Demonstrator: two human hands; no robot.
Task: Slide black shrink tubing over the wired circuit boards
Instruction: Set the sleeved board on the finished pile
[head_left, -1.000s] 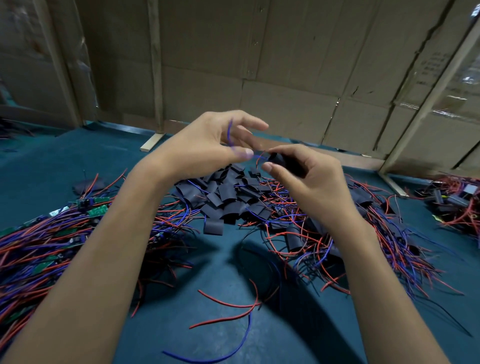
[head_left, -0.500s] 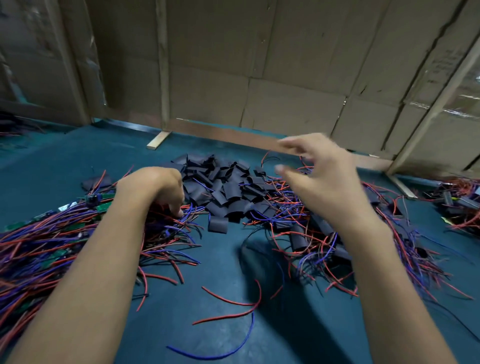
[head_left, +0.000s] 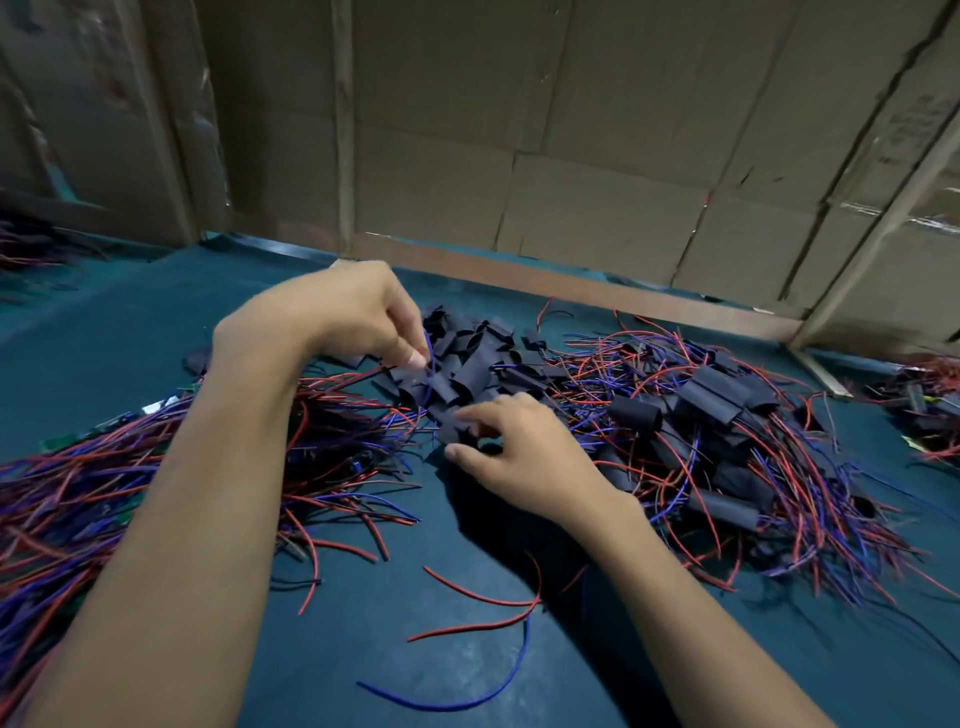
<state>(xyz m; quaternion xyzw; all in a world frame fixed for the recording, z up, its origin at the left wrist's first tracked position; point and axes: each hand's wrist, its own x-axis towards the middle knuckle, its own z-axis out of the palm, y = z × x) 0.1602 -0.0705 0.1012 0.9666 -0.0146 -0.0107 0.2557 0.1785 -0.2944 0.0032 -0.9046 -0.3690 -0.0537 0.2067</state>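
Left hand (head_left: 332, 312) raised from wire heap since earlier frame, now pinching blue wire (head_left: 428, 349) above black tubing pile (head_left: 467, 358), right hand (head_left: 519, 447) lowered, fingers curled on one tubing piece (head_left: 452, 421), wired boards (head_left: 93, 467) at left, sleeved boards (head_left: 717, 415) at right, open bench (head_left: 363, 649) near front edge

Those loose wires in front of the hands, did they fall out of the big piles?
I cannot tell where they came from. Two red wires and one blue wire lie alone on the green table, apart from the wire pile on the left and the sleeved boards on the right. Nothing looks broken or spilled.
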